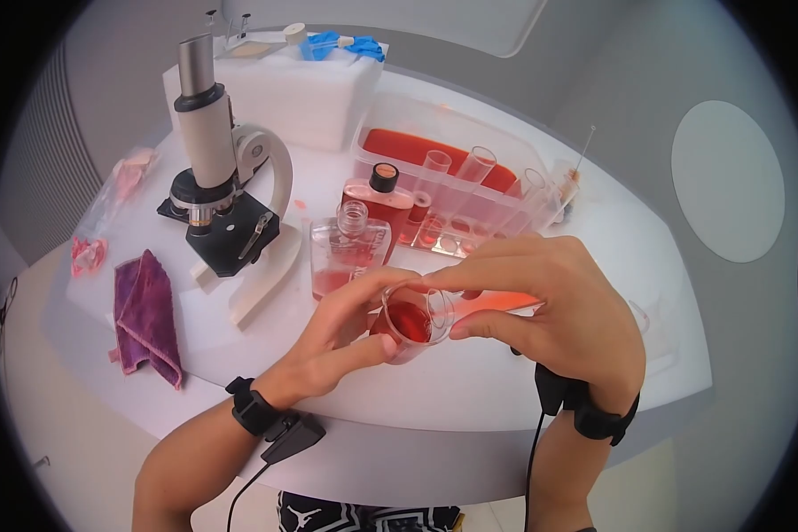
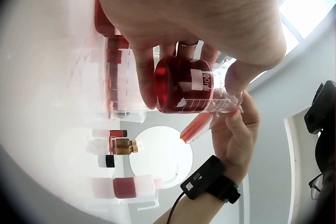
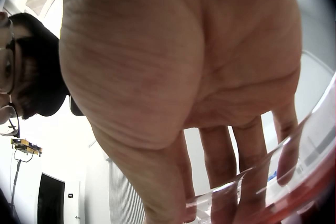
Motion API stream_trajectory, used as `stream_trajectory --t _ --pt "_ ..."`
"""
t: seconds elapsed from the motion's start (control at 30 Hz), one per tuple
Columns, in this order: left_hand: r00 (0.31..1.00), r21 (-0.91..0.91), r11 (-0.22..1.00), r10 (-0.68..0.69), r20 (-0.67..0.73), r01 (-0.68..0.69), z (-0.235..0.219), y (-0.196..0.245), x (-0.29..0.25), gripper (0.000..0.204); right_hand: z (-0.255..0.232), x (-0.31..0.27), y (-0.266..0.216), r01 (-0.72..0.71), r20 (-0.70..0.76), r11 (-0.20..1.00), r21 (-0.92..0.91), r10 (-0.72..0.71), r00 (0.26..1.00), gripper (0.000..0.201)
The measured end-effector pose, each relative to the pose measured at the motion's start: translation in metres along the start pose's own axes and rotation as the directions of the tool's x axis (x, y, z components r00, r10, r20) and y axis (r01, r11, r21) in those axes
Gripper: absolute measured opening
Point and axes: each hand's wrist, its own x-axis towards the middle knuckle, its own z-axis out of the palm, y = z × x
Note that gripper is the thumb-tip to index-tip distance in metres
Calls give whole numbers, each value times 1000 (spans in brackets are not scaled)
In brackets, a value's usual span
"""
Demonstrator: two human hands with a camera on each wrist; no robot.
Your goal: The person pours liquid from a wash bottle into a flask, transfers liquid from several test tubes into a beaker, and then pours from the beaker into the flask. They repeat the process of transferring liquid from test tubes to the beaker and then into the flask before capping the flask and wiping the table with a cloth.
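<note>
My left hand point(image 1: 341, 341) grips a glass beaker point(image 2: 186, 85) of dark red liquid, fingers on one side and thumb on the other. Printed marks show on its wall in the left wrist view. My right hand point(image 1: 559, 306) pinches a test tube point(image 1: 501, 302) near its mouth, between thumb and fingers. The tube lies nearly level, its mouth over the beaker's rim and light red liquid along it. In the right wrist view, the tube's clear wall point(image 3: 320, 124) curves past the fingers. Just behind the beaker stands an uncapped clear bottle point(image 1: 350, 253) with pink-red liquid.
A black-capped bottle point(image 1: 383, 197) stands beside a rack point(image 1: 430, 244) of upright test tubes. Behind them is a plastic tub point(image 1: 359, 146) of red liquid. To the left are a microscope point(image 1: 213, 160) and a purple cloth point(image 1: 146, 324). Blue gloves point(image 1: 324, 46) lie on a white block point(image 1: 266, 102).
</note>
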Motion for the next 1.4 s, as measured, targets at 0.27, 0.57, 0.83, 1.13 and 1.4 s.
stream_trajectory --t 0.27,0.57,0.83,1.13,1.4 --pt "1000 -1 1000 -7 10 7 0 -3 2 66 5 -1 -2 -7 -33 991 -132 3 999 46" --pt "1000 -14 1000 -27 -6 27 0 -3 2 66 9 -2 -10 -15 -61 976 -216 1 998 46" --pt "1000 16 1000 -17 -10 18 0 -3 2 66 6 0 -11 -34 -36 977 -213 27 999 46" --pt "1000 18 1000 -7 -8 7 -1 -3 2 64 9 -3 -11 -15 -48 968 -250 3 999 45" --pt "1000 25 1000 -16 -4 16 0 -4 2 65 11 0 -14 -13 -18 954 -299 8 1000 42"
